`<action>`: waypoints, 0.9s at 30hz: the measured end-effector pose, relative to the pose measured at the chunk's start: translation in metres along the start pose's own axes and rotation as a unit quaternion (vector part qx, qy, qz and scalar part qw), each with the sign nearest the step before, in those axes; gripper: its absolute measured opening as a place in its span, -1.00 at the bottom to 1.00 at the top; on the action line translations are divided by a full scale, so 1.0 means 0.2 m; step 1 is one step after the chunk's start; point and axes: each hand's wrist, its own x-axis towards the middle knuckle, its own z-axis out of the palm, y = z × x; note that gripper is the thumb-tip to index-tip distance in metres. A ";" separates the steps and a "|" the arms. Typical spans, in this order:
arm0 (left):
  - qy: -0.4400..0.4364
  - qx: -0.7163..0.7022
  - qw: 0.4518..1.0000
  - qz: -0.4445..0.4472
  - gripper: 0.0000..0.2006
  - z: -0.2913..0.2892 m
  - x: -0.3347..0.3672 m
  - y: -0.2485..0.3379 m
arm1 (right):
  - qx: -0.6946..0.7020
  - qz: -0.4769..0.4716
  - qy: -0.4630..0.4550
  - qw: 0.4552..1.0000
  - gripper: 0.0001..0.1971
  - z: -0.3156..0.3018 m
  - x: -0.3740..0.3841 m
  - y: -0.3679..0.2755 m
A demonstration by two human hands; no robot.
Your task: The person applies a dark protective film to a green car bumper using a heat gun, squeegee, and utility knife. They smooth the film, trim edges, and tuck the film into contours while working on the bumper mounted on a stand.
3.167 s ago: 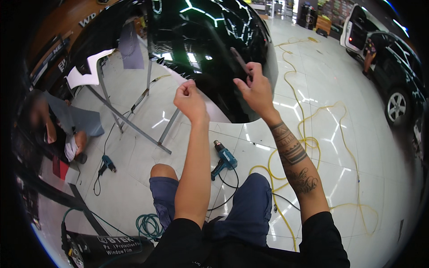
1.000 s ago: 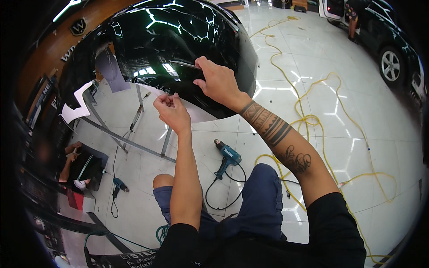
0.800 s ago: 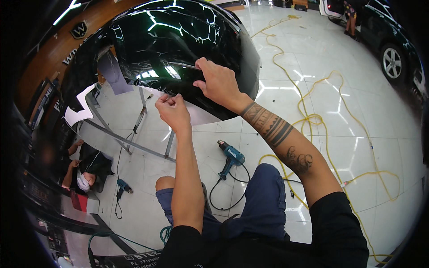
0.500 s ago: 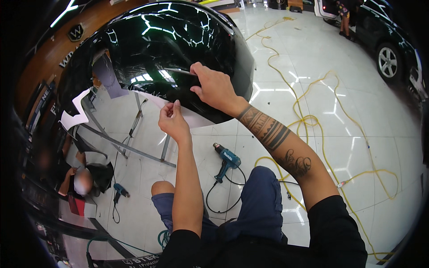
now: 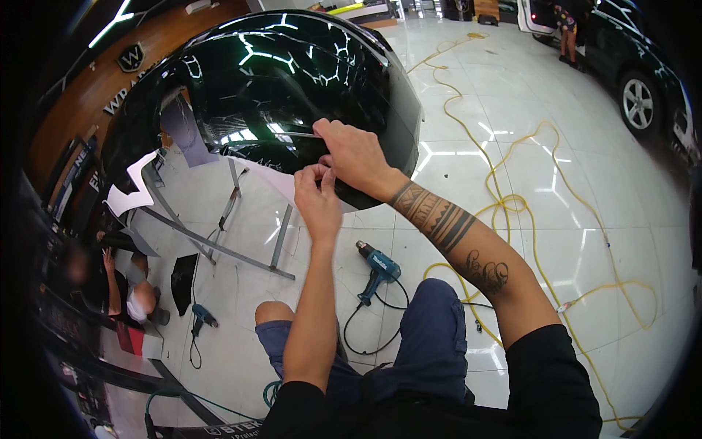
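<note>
A large curved panel with a glossy black film (image 5: 241, 95) over it, probably a car bumper, stands in front of me. My left hand (image 5: 318, 201) is closed in a pinch at the film's lower edge, where a pale pinkish-white underside (image 5: 269, 179) shows. Just above and to the right, my right hand (image 5: 355, 150) is closed against the black surface. A thin, pale straight streak runs left from its fingers; I cannot tell whether it is a slim tool or a crease. The right hand's grip is hidden.
A grey metal stand (image 5: 212, 245) is under the panel. A teal heat gun (image 5: 378, 269) lies before my knees, another heat gun (image 5: 202, 318) at left. Yellow cable (image 5: 504, 197) winds across the tiled floor. A person (image 5: 124, 285) crouches at left; a dark car (image 5: 640, 73) stands far right.
My left hand has moved right along the film's lower edge, close under my right hand. The right hand stays closed at nearly the same spot. The crouching person at left has shifted.
</note>
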 end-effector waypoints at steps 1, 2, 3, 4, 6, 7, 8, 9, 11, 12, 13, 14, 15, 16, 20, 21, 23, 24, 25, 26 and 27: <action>0.057 -0.006 0.998 -0.009 -0.82 0.01 0.01 0.04 | -0.001 -0.007 -0.001 1.000 -0.55 -0.01 0.02 0.00; 0.109 -0.060 0.988 -0.094 -0.83 -0.01 0.00 0.01 | 0.012 -0.008 -0.002 1.000 -0.55 -0.02 0.01 0.00; 0.160 -0.114 0.964 -0.177 -0.84 -0.03 -0.03 -0.03 | 0.025 -0.007 -0.003 1.000 -0.56 -0.03 -0.02 -0.02; 0.201 -0.170 0.929 -0.259 -0.84 -0.05 -0.06 -0.04 | 0.035 0.000 -0.002 0.999 -0.56 -0.05 -0.05 -0.01; 0.213 -0.170 0.926 -0.262 -0.83 -0.03 -0.08 -0.07 | 0.043 -0.020 0.019 0.999 -0.56 -0.05 -0.05 0.02; 0.197 -0.142 0.941 -0.235 -0.82 -0.02 -0.07 -0.09 | 0.042 -0.020 0.024 0.999 -0.56 -0.04 -0.04 0.03; 0.181 -0.113 0.955 -0.207 -0.80 -0.01 -0.06 -0.10 | 0.041 -0.020 0.029 0.999 -0.57 -0.04 -0.03 0.03; 0.189 -0.096 0.956 -0.200 -0.80 0.00 -0.07 -0.11 | 0.044 -0.012 0.020 0.999 -0.57 -0.03 -0.03 0.02; 0.208 -0.065 0.957 -0.191 -0.80 0.02 -0.06 -0.06 | 0.044 0.005 -0.002 0.999 -0.57 -0.01 -0.06 0.00; 0.206 -0.078 0.951 -0.215 -0.78 0.03 -0.05 -0.06 | 0.043 -0.002 0.004 0.999 -0.57 -0.01 -0.06 0.01; 0.205 -0.090 0.944 -0.241 -0.77 0.03 -0.05 -0.07 | 0.042 -0.009 0.007 0.999 -0.58 0.00 -0.06 0.01; 0.204 -0.102 0.936 -0.266 -0.76 0.04 -0.05 -0.08 | 0.042 -0.016 0.010 0.999 -0.58 0.01 -0.06 0.01; 0.205 -0.095 0.939 -0.260 -0.76 0.05 -0.04 -0.09 | 0.035 -0.015 0.013 0.999 -0.58 0.01 -0.07 0.01; 0.207 -0.087 0.941 -0.253 -0.77 0.05 -0.03 -0.10 | 0.031 -0.014 0.016 0.999 -0.58 0.01 -0.06 0.01; 0.189 -0.057 0.946 -0.257 -0.78 0.05 -0.01 -0.10 | 0.016 -0.018 0.038 0.999 -0.57 0.03 -0.06 0.00; 0.182 -0.044 0.949 -0.255 -0.79 0.05 0.00 -0.09 | 0.013 -0.018 0.043 0.999 -0.57 0.04 -0.06 0.00; 0.172 -0.018 0.952 -0.253 -0.79 0.05 0.00 -0.08 | 0.005 -0.022 0.052 0.998 -0.56 0.04 -0.06 -0.01; 0.162 -0.018 0.953 -0.255 -0.80 0.04 0.00 -0.08 | 0.003 -0.021 0.054 0.998 -0.56 0.04 -0.06 -0.01; 0.154 -0.017 0.954 -0.256 -0.80 0.03 0.00 -0.08 | 0.002 -0.022 0.056 0.998 -0.56 0.04 -0.06 -0.02; 0.146 -0.016 0.955 -0.257 -0.80 0.02 0.01 -0.08 | 0.001 -0.023 0.058 0.998 -0.56 0.04 -0.05 -0.03; 0.139 -0.008 0.959 -0.248 -0.80 0.02 0.00 -0.09 | 0.000 -0.022 0.053 0.998 -0.56 0.04 -0.05 -0.03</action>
